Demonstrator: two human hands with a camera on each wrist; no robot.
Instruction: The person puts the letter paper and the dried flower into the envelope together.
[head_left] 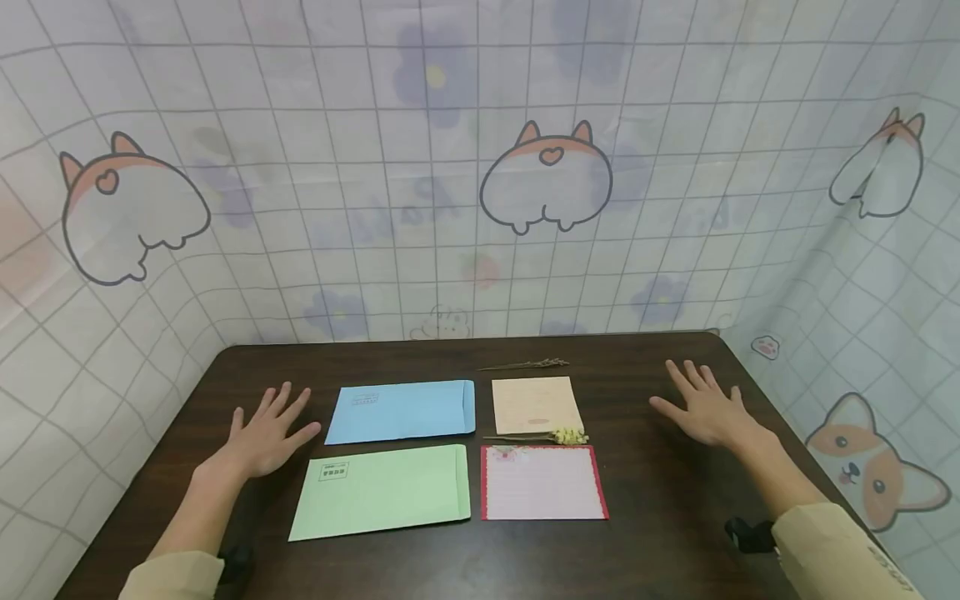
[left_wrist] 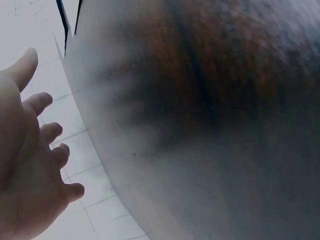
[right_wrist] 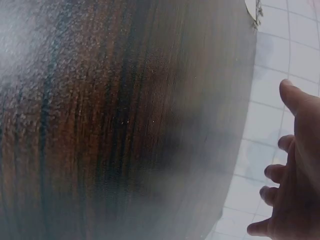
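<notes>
My left hand (head_left: 262, 437) is spread over the left side of the table, fingers apart and holding nothing. Its thumb points toward a blue envelope (head_left: 405, 412) and a green envelope (head_left: 386, 492), which lie one behind the other. On the right, my right hand (head_left: 707, 407) is likewise spread and empty. Between the hands, right of the envelopes, lie a beige card (head_left: 534, 402) and a red-bordered sheet of lined paper (head_left: 543, 485). A yellow dried flower sprig (head_left: 570, 436) lies between card and sheet. Behind the card is a thin brownish dried sprig (head_left: 536, 364).
The dark wooden table (head_left: 540, 562) has rounded far corners. A white grid-patterned cloth (head_left: 360, 167) with corgi drawings hangs behind it and along both sides. Dark wrist straps show at the left wrist (head_left: 236, 562) and the right wrist (head_left: 750, 536).
</notes>
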